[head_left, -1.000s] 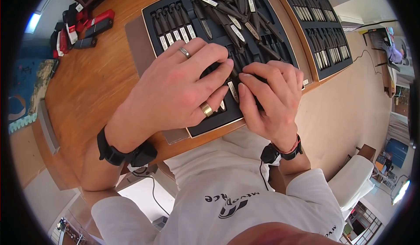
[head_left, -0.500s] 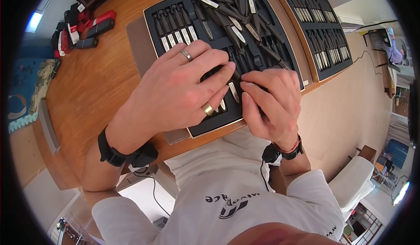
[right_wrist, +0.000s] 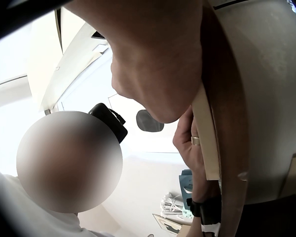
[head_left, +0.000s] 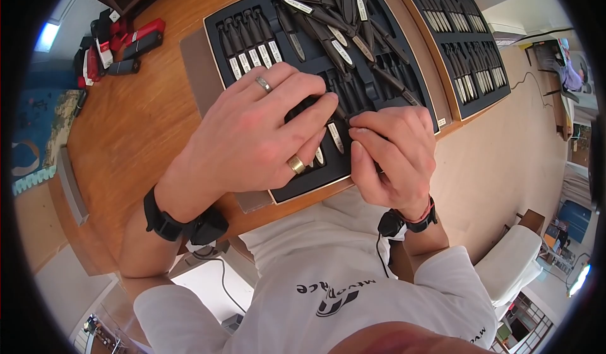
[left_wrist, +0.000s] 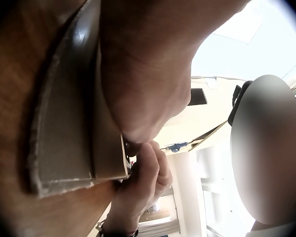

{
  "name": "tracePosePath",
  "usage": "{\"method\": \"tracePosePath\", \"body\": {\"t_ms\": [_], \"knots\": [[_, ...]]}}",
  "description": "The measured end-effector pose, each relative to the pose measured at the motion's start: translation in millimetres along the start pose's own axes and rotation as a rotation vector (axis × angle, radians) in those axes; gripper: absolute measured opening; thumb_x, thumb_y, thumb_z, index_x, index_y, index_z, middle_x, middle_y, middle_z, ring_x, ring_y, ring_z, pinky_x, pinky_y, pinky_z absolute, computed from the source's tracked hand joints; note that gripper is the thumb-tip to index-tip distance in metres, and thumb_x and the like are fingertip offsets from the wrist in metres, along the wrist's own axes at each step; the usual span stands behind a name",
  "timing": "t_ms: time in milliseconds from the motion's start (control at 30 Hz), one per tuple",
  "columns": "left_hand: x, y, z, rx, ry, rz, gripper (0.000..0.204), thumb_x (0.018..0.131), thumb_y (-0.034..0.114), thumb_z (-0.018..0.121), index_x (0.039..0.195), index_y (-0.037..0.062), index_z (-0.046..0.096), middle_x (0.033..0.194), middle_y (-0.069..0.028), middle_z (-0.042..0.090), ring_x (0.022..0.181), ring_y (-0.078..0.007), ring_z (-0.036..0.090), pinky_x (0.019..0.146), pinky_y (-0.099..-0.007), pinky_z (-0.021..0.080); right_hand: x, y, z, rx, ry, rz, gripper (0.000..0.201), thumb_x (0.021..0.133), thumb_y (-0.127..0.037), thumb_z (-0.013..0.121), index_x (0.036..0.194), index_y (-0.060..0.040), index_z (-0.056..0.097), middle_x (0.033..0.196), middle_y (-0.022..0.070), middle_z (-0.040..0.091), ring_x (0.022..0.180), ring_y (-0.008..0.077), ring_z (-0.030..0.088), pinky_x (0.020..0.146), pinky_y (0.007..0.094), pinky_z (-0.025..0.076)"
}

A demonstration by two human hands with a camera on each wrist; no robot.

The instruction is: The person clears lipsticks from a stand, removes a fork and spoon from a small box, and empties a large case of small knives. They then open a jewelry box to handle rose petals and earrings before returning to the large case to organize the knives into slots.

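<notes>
Both hands work close together over the near part of a dark-lined box [head_left: 291, 192] holding slim black tools with white labels. My left hand [head_left: 259, 133], with two rings, bends over the box and its curled fingers grip a slim black piece, mostly hidden beneath them. Facing it, my right hand [head_left: 401, 155] pinches the dark piece between thumb and fingertips. A labelled black tool [head_left: 335, 138] lies in the tray between the hands. Beyond them, a row of labelled tools [head_left: 252, 56] fills slots at left, and a loose pile of them [head_left: 341, 52] covers the middle.
To the right stands a second box [head_left: 435, 63] with labelled tools in neat rows. Red and black packets [head_left: 145, 35] lie at the far left of the wooden table [head_left: 126, 139]. In the left wrist view, the box edge [left_wrist: 64, 133] runs beside the hand.
My right hand has drawn slightly down towards the body, its fingertips closing together, and a loose black tool at the tray's right side shows more. My left hand stays nearly in place.
</notes>
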State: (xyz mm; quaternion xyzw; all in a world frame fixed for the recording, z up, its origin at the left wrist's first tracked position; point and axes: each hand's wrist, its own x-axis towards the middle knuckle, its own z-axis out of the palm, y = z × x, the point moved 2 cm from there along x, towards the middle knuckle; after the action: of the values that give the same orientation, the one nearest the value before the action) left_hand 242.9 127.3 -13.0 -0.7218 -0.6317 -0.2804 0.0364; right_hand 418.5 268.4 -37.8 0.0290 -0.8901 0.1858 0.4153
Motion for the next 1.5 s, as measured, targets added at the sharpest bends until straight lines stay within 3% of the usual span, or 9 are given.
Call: {"method": "tracePosePath", "body": {"t_ms": [833,1133,1500], "knots": [[-1.2,1.3,1.1,0.015,-0.028,-0.001,0.041,0.083,0.012,0.080,0.123,0.0030,0.078,0.120,-0.0087,0.068,0.105,-0.0315,0.066,0.092,-0.0429,0.056,-2.4,-1.5,-2.5,0.094,0.016,0.031,0.011,0.075,-0.004,0.076,0.077,-0.0051,0.064,0.093,0.0098,0.079,0.078,0.0252,0.071,0.073,0.0366,0.046],[0.8,3.5,-2.6,0.000,-0.089,-0.019,0.038,0.084,0.017,0.083,0.119,0.0017,0.077,0.123,-0.0082,0.066,0.105,-0.0308,0.065,0.091,-0.0430,0.057,-4.3,-1.1,-6.0,0.162,-0.030,-0.045,0.012,0.074,-0.007,0.075,0.074,-0.0062,0.062,0.095,0.0095,0.079,0.083,0.0279,0.071,0.073,0.0404,0.047],[-3.7,0.0,0.6,0.007,-0.048,0.005,0.038,0.083,0.019,0.085,0.117,0.0028,0.077,0.121,-0.0065,0.067,0.105,-0.0292,0.064,0.089,-0.0425,0.057,-3.6,-1.9,-2.9,0.145,-0.033,-0.083,0.015,0.082,-0.008,0.076,0.074,-0.0044,0.063,0.093,0.0130,0.079,0.082,0.0292,0.072,0.075,0.0423,0.051]]}}
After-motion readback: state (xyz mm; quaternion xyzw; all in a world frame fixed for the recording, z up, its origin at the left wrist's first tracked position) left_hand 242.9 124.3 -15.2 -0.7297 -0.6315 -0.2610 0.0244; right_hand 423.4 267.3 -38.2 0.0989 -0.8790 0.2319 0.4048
